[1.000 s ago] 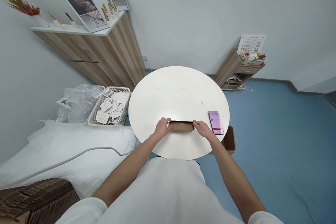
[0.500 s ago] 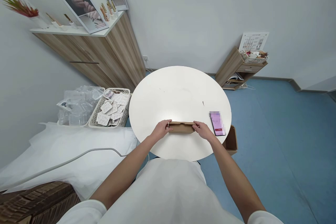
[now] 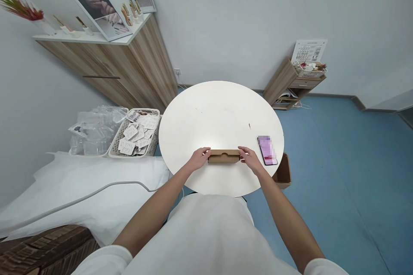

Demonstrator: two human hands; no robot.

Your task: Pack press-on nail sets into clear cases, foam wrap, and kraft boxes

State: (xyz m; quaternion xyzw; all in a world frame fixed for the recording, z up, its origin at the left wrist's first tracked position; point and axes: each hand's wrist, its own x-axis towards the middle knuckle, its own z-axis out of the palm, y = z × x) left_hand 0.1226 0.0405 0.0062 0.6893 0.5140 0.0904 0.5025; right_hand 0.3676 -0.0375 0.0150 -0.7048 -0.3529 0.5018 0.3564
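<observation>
A small brown cardboard box [image 3: 223, 157] sits at the near side of the round white table [image 3: 219, 107], its long side across my front. A half-round notch shows at the middle of its upper edge. At the box's left end, my left hand [image 3: 199, 157] grips the corner with bent fingers. The right end is pinched by my right hand [image 3: 249, 158], thumb and fingers at the corner. To the right of that hand lies a phone [image 3: 267, 150] with a pink, blurred screen. My fingers partly hide both ends of the box.
Left of the table stands a white basket [image 3: 152, 148] of printed cards, beside clear plastic packaging [image 3: 97, 131]. A cardboard bin [image 3: 284, 172] is on the floor at the right. A tiny dark thing [image 3: 249, 126] lies on the table. A cable [image 3: 106, 187] crosses the white sheeting.
The box's open inside showed before; now its notched flap or panel faces me and covers most of that opening. Both hands stay at the ends, with a slight shift of the fingers.
</observation>
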